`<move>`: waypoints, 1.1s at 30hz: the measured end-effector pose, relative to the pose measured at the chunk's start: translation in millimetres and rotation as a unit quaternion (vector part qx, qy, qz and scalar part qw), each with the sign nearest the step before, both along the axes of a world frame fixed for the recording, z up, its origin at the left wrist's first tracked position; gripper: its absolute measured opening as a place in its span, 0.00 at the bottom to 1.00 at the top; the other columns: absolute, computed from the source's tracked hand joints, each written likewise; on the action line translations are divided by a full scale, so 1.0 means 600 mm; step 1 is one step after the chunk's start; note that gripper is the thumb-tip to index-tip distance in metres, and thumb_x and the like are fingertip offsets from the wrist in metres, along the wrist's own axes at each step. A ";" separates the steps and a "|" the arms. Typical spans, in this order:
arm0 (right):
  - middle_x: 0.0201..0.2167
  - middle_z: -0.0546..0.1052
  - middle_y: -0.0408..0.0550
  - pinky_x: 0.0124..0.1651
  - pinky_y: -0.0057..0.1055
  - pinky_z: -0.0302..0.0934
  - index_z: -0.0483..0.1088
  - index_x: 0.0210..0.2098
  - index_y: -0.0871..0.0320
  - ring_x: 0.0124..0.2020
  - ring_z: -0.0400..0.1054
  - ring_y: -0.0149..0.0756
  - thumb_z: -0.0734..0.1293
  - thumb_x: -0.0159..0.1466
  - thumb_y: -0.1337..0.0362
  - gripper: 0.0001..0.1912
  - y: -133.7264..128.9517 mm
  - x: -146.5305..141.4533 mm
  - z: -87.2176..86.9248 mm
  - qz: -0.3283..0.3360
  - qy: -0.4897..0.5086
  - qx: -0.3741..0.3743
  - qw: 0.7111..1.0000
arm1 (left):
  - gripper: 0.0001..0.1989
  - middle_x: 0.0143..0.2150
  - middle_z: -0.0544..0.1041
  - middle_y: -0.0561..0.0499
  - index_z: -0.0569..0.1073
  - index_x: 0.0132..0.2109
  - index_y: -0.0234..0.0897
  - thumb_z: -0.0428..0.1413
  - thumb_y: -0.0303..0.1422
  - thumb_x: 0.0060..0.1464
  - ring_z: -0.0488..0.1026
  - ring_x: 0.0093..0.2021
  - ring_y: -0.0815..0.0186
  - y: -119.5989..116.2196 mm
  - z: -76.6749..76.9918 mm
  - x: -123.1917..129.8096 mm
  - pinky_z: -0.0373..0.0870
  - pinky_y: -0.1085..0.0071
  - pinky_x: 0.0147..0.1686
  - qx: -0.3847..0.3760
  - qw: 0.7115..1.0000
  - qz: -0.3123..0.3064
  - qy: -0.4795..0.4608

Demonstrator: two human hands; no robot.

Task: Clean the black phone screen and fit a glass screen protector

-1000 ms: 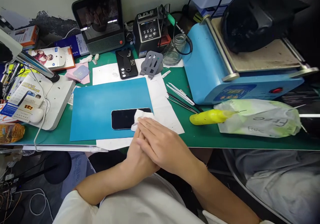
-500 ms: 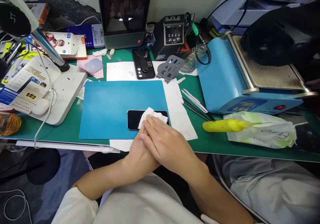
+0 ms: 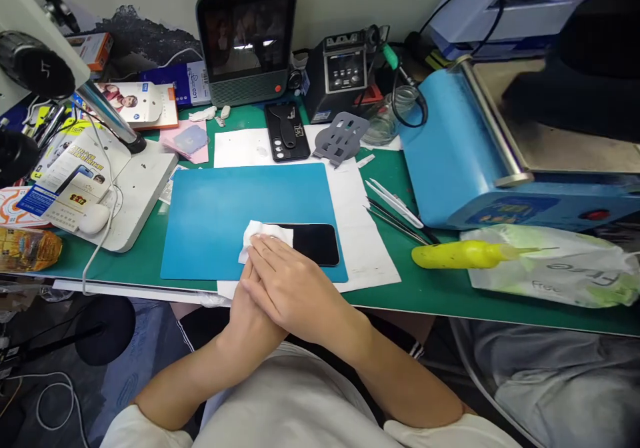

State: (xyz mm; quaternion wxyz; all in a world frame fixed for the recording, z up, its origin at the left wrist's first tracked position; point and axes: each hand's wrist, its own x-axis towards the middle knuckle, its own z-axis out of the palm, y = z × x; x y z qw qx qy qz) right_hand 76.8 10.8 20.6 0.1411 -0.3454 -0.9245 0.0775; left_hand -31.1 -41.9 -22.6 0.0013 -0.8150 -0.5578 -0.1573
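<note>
A black-screened smartphone (image 3: 316, 244) lies face up on the blue mat (image 3: 210, 215). Over its left end is a folded white tissue (image 3: 280, 235), which both hands press down. My right hand (image 3: 287, 278) rests across the top of my left hand (image 3: 250, 305), fingers together and their tips on the tissue. Most of the left fingers are hidden beneath the right hand, their tips apparently on the tissue too. The phone's left edge is covered by tissue and fingers.
Tweezers (image 3: 395, 203) and a yellow needle-tipped bottle (image 3: 460, 255) lie to the right, before a blue machine (image 3: 445, 161). A black phone case (image 3: 287, 131), a grey stand (image 3: 343, 138) and a soldering station (image 3: 335, 75) are behind. A lamp base (image 3: 135, 201) stands left.
Both hands have slid the tissue leftward along the phone, from its right part to its left end. The phone's right part now shows. The camera view has shifted slightly.
</note>
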 end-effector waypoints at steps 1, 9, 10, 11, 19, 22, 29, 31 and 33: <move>0.62 0.74 0.68 0.71 0.45 0.60 0.71 0.61 0.77 0.66 0.68 0.52 0.56 0.76 0.60 0.27 0.000 0.007 -0.001 0.000 0.013 -0.005 1.000 | 0.26 0.69 0.71 0.48 0.60 0.73 0.41 0.42 0.29 0.71 0.64 0.72 0.58 -0.002 -0.002 0.006 0.64 0.56 0.70 0.005 1.000 0.001 0.017; 0.60 0.76 0.68 0.69 0.46 0.64 0.72 0.60 0.77 0.63 0.71 0.51 0.55 0.76 0.59 0.28 -0.002 0.079 -0.008 -0.034 0.094 -0.018 0.995 | 0.25 0.64 0.76 0.45 0.65 0.70 0.39 0.44 0.27 0.69 0.68 0.68 0.53 0.000 -0.018 0.069 0.71 0.50 0.63 0.014 0.997 -0.018 0.074; 0.60 0.76 0.67 0.69 0.46 0.64 0.72 0.60 0.77 0.63 0.71 0.51 0.56 0.76 0.59 0.28 -0.002 0.089 -0.009 -0.043 0.100 -0.018 0.994 | 0.26 0.64 0.77 0.45 0.65 0.70 0.39 0.43 0.27 0.69 0.68 0.68 0.53 0.001 -0.022 0.078 0.72 0.50 0.63 0.004 0.998 -0.017 0.062; 0.59 0.77 0.68 0.69 0.47 0.65 0.72 0.60 0.77 0.63 0.71 0.52 0.56 0.76 0.59 0.27 -0.002 0.099 -0.009 -0.052 0.104 -0.018 0.993 | 0.26 0.63 0.77 0.45 0.64 0.71 0.40 0.43 0.27 0.69 0.68 0.68 0.53 0.002 -0.026 0.086 0.72 0.49 0.63 -0.005 0.999 -0.017 0.050; 0.61 0.75 0.69 0.68 0.49 0.64 0.72 0.60 0.77 0.64 0.70 0.53 0.56 0.76 0.59 0.28 -0.004 0.142 -0.009 -0.115 0.085 -0.025 0.989 | 0.29 0.70 0.70 0.50 0.58 0.74 0.42 0.41 0.26 0.69 0.59 0.74 0.56 0.015 -0.032 0.130 0.68 0.49 0.68 -0.026 0.990 -0.112 0.085; 0.62 0.74 0.69 0.68 0.49 0.65 0.71 0.61 0.77 0.65 0.69 0.53 0.54 0.77 0.59 0.28 0.003 0.140 -0.010 -0.121 0.062 -0.022 0.990 | 0.27 0.71 0.68 0.49 0.61 0.72 0.39 0.43 0.28 0.70 0.57 0.75 0.55 0.035 -0.012 0.131 0.66 0.51 0.70 -0.005 0.984 -0.139 0.108; 0.64 0.72 0.67 0.69 0.48 0.63 0.71 0.62 0.75 0.66 0.68 0.50 0.52 0.77 0.60 0.28 0.022 0.101 -0.014 -0.115 0.009 -0.020 0.993 | 0.25 0.70 0.69 0.40 0.67 0.69 0.29 0.50 0.33 0.69 0.59 0.74 0.50 0.057 0.015 0.095 0.65 0.53 0.71 0.032 0.982 -0.124 0.135; 0.63 0.73 0.68 0.69 0.48 0.64 0.70 0.62 0.76 0.66 0.68 0.51 0.52 0.77 0.61 0.28 0.025 0.076 -0.013 -0.100 0.003 -0.008 0.995 | 0.26 0.71 0.68 0.41 0.64 0.71 0.30 0.49 0.32 0.69 0.59 0.74 0.51 0.054 0.015 0.074 0.63 0.53 0.72 0.026 0.983 -0.112 0.140; 0.62 0.73 0.68 0.69 0.47 0.64 0.71 0.61 0.77 0.65 0.69 0.51 0.51 0.77 0.61 0.28 0.028 0.047 -0.012 -0.076 -0.002 0.003 0.997 | 0.26 0.71 0.68 0.41 0.62 0.71 0.29 0.49 0.30 0.69 0.60 0.74 0.51 0.051 0.016 0.048 0.61 0.52 0.72 0.018 0.985 -0.095 0.144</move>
